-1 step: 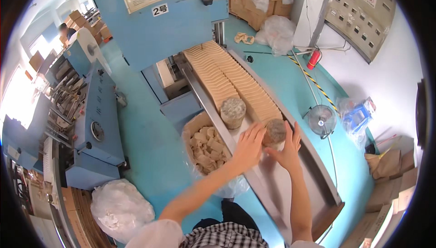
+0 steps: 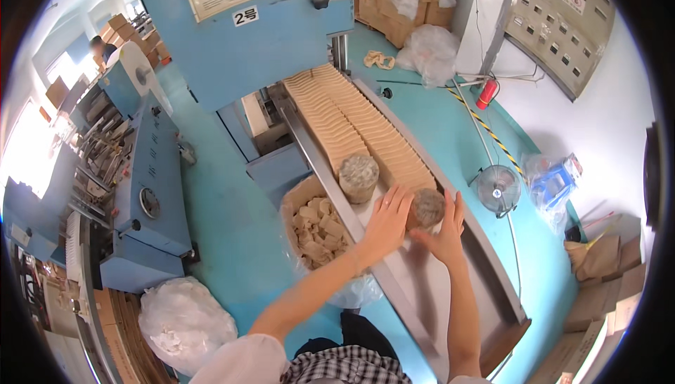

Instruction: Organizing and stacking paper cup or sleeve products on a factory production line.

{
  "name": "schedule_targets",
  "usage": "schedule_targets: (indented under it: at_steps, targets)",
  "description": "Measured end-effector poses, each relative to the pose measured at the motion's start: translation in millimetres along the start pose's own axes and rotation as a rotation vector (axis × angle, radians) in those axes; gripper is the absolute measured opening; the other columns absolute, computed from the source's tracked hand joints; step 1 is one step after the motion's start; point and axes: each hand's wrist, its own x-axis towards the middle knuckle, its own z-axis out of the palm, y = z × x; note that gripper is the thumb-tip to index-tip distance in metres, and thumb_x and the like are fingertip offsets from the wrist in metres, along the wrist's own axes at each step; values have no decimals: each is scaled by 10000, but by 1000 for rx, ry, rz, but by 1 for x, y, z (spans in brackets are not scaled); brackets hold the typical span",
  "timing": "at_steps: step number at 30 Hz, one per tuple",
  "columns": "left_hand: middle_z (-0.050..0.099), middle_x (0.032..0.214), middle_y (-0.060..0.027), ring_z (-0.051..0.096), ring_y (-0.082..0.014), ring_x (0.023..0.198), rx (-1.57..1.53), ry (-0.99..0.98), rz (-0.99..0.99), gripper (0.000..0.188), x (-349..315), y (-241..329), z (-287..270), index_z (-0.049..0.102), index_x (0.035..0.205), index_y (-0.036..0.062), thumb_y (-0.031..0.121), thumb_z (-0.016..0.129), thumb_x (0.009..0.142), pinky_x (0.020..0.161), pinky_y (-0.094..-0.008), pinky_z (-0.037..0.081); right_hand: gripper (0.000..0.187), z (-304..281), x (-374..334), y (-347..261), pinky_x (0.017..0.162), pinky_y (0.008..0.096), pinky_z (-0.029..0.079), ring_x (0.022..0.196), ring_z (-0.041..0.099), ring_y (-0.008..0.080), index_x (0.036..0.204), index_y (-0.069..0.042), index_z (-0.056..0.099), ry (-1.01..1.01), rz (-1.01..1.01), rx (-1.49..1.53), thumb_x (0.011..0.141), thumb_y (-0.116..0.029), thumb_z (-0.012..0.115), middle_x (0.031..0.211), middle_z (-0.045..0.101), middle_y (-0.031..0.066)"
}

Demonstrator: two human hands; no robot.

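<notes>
Both of my hands are round a mottled grey-brown cylinder (image 2: 427,207) that stands on the metal chute. Along its left side lie the fingers of my left hand (image 2: 389,219). My right hand (image 2: 446,233) cups the right side, thumb at the near edge and fingers pointing up. A second similar cylinder (image 2: 358,177) stands to the left, touched by neither hand. Behind the two cylinders, two long rows of thin tan wavy pieces (image 2: 365,124) are packed side by side up the chute (image 2: 450,292). The cylinder's lower part is partly hidden by my hands.
A blue machine (image 2: 232,39) rises at the chute's far end. Left of the chute, a lined box (image 2: 290,208) holds loose tan pieces. A white plastic bag (image 2: 186,324) sits lower left. A floor fan (image 2: 498,188) stands to the right. One person (image 2: 105,48) is far off at left.
The view has shifted very slightly. Both hands stay round the same cylinder, with no other visible movement.
</notes>
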Motion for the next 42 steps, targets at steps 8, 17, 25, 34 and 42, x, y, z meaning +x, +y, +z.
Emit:
schedule_targets:
  at_steps: [8,17,25,34,42]
  targets:
    - [439,1444,-180,285,-380,1449,354,-159,162,565,36,-61,52,526,1315,86,78,665,768,1087,-635,233,1050,-19,-10,66,897,397,504,1250,542,267,1517,-42,285,-470,-47,459,718,-366,884,1354,529,139]
    - [497,1309,-203,459,-380,1220,512,-66,-467,583,163,-151,24,502,1372,42,414,579,931,997,-570,296,550,61,29,55,1025,379,457,1224,563,219,1483,-43,369,-348,593,1336,1050,-352,510,1402,529,102]
    - [532,1247,-215,534,-398,1143,705,-10,-411,478,167,-180,28,609,1290,112,447,566,952,985,-589,266,554,70,29,61,1049,335,443,1269,523,192,1465,-28,393,-249,635,1356,992,-187,635,1415,513,77]
    - [543,1271,-202,411,-381,1286,755,-229,-520,344,163,-153,31,698,1138,68,321,542,963,1020,-576,254,556,71,21,66,999,368,488,1215,568,221,1431,-24,434,-170,616,1252,969,-221,674,1368,553,95]
    - [463,1365,-222,379,-406,1300,494,-77,-547,630,160,-152,35,527,1343,-5,433,633,902,1017,-569,264,465,43,6,75,946,385,537,1107,617,225,1347,3,495,-137,678,1089,968,-200,674,1237,605,99]
